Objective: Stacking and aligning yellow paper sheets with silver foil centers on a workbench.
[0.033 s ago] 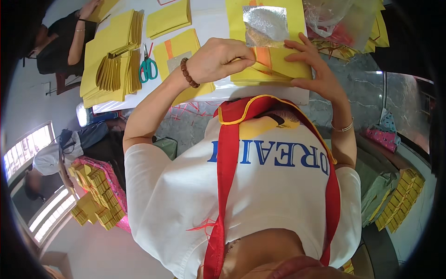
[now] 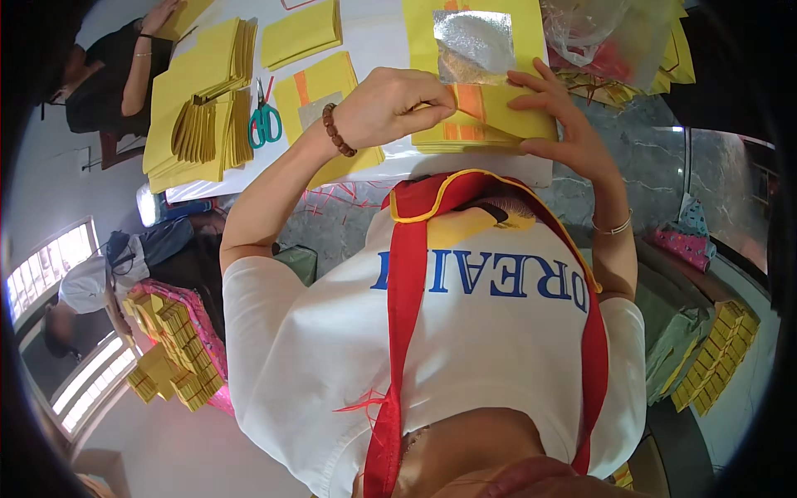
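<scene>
A stack of yellow paper sheets (image 2: 506,124) lies at the table's near edge, with an orange band across its top sheet. On its far part is a square of silver and gold foil (image 2: 473,43). My left hand (image 2: 394,108) is closed, its fingertips pinching the near flap of the top yellow sheet, which bends up from those below. At the stack's right side, my right hand (image 2: 564,120) has its fingers spread and touches the paper. Left of my left wrist lies another yellow sheet (image 2: 314,87) with an orange strip and a foil patch, partly hidden by my forearm.
Teal-handled scissors (image 2: 266,124) lie beside folded yellow paper bundles (image 2: 199,108) on the white table (image 2: 382,29). A clear plastic bag (image 2: 602,37) sits at the far right. Another person's arm (image 2: 139,75) shows at the far left. Yellow bundles (image 2: 718,357) stand low on the right.
The near flap of the top sheet has shifted slightly, and more of the orange band shows beneath it. Both hands stay almost in the same place.
</scene>
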`<state>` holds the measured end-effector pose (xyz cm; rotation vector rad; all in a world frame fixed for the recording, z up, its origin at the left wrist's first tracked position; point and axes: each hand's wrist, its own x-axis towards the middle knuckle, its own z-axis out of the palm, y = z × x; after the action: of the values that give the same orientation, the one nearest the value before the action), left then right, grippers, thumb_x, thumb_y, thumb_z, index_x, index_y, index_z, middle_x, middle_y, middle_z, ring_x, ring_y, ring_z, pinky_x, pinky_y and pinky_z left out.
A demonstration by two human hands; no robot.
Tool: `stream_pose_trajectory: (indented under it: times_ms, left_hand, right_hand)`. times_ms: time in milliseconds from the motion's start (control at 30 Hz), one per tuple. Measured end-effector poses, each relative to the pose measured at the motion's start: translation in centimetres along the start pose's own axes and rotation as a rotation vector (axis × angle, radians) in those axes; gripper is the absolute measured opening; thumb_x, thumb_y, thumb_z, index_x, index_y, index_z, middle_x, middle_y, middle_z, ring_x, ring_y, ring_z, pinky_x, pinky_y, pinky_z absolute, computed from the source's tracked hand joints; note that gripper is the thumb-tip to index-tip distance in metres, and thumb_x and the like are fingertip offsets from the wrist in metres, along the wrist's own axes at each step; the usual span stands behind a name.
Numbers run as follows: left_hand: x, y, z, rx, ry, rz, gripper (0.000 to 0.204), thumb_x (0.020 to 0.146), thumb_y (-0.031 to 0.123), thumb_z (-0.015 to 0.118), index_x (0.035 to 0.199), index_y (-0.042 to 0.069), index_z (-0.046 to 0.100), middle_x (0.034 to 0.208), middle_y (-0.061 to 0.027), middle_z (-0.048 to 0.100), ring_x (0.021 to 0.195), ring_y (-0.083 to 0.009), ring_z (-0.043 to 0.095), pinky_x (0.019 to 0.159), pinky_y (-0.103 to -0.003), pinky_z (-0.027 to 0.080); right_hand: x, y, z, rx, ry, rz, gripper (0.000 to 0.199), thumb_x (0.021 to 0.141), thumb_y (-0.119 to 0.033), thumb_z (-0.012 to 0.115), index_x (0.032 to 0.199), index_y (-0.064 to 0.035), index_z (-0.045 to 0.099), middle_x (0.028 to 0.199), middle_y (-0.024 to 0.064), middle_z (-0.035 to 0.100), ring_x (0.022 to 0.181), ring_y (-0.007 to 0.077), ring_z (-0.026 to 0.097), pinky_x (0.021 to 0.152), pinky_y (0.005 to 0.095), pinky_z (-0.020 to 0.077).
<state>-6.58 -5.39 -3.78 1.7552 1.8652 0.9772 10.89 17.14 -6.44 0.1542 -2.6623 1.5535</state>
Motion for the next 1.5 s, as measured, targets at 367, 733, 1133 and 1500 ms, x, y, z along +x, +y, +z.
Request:
stream_pose_trajectory:
  times_ms: [367, 733, 1133, 1500]
  left_hand:
    - [-0.3, 0.2, 0.0, -0.069, 0.070, -0.065, 0.014, 0.083, 0.015, 0.058, 0.085, 0.001, 0.061, 0.078, -0.0110, 0.062, 0.068, -0.0252, 0.059, 0.060, -0.032, 0.047]
    - [-0.3, -1.3, -0.6, -0.128, 0.125, -0.034, 0.025, 0.079, 0.020, 0.066, 0.099, 0.005, 0.063, 0.091, -0.0074, 0.063, 0.087, -0.0238, 0.058, 0.074, -0.034, 0.045]
    - [0.3, -3.1, 0.8, 0.203, 0.338, 0.204, 0.034, 0.074, 0.001, 0.054, 0.105, 0.009, 0.063, 0.110, -0.0108, 0.061, 0.101, -0.0289, 0.057, 0.085, -0.037, 0.044]
    - [-2.6, 0.2, 2.0, 0.226, 0.244, 0.272, 0.028, 0.073, 0.005, 0.057, 0.100, 0.004, 0.064, 0.094, -0.0093, 0.065, 0.091, -0.0253, 0.060, 0.077, -0.033, 0.048]
  right_hand:
    - [0.2, -0.8, -0.1, -0.065, 0.000, -0.007, 0.042, 0.068, -0.020, 0.073, 0.108, -0.0139, 0.061, 0.138, 0.0052, 0.040, 0.137, 0.0312, 0.014, 0.110, 0.0441, 0.0179]
    - [0.1, 0.9, -0.1, 0.203, 0.202, 0.273, 0.032, 0.088, -0.022, 0.056, 0.114, -0.0028, 0.058, 0.128, 0.0105, 0.051, 0.124, 0.0257, 0.042, 0.101, 0.0342, 0.0320]
    - [2.4, 0.0, -2.1, -0.407, 0.137, -0.199, 0.035, 0.075, -0.016, 0.062, 0.110, -0.0125, 0.061, 0.118, 0.0068, 0.058, 0.117, 0.0257, 0.049, 0.098, 0.0400, 0.0350]
    - [-0.9, -3.2, -0.1, -0.376, 0.011, -0.256, 0.033, 0.073, -0.011, 0.064, 0.106, -0.0076, 0.059, 0.116, 0.0082, 0.059, 0.112, 0.0276, 0.053, 0.095, 0.0416, 0.0414]
